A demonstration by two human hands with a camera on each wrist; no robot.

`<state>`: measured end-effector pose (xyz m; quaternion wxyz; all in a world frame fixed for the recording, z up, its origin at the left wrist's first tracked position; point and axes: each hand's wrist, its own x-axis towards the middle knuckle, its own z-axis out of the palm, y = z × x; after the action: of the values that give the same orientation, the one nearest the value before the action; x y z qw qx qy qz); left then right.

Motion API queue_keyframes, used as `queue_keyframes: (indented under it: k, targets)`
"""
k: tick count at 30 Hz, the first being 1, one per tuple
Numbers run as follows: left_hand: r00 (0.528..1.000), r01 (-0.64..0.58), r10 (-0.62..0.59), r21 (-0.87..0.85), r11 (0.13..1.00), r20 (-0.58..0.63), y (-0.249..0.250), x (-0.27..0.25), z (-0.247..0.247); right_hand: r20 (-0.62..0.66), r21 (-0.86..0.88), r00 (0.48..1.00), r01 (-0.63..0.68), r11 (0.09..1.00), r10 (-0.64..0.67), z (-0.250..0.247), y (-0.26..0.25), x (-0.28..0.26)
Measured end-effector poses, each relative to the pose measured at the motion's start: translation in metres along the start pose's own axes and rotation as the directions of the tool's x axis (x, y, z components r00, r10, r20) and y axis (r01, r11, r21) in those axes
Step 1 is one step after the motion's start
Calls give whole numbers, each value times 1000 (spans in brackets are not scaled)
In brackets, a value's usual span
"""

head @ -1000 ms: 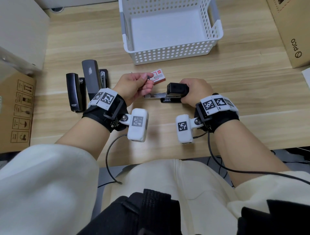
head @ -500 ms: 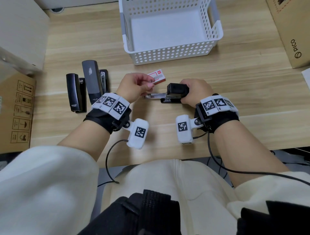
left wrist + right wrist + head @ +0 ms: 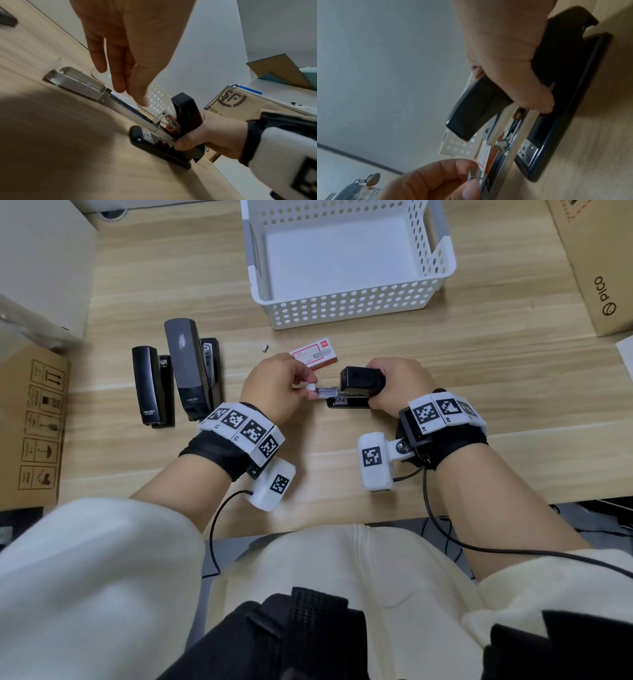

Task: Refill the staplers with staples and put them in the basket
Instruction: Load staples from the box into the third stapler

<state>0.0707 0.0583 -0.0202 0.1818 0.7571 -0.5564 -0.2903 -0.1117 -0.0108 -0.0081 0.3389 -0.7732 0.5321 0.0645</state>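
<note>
Hands meet near the middle of the tabletop (image 3: 479, 392), a little back from its near edge. The right hand (image 3: 394, 381) has its fingers (image 3: 537, 97) curled round the raised black lid of an open stapler (image 3: 352, 392), thumb down by the base, which lies flat on the wood. The stapler's bare metal magazine (image 3: 82, 85) reaches out to the left. At its far tip the left hand (image 3: 277, 386) pinches a short strip of staples (image 3: 471, 174) between thumb and forefinger, right at the open channel; the wrist view shows the other fingers hanging straight and loose. Just behind the two hands, touching neither, lies a red and white staple box (image 3: 313, 357), and a small loose clump of staples (image 3: 264, 347) sits on the wood just left of it. Farther back, toward the far edge, stands a white perforated basket (image 3: 349, 306), its near wall well apart from the hands with bare wood between. To the left, two more black staplers (image 3: 178, 374) lie side by side, both hinged open, near the left wrist but not touching it. A brown carton (image 3: 32, 426) crowds the left edge and a cardboard box (image 3: 596, 265) marked PICO crowds the right edge. Bare wood lies open between the wrists and the near edge.
</note>
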Motion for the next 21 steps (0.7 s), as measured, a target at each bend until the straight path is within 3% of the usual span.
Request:
queue_keyframes:
  k: [21]
  targets:
    - [998,59,-63,118,991,29,0,6,10,-4,6,1000,-19,1000,19,1,1,2]
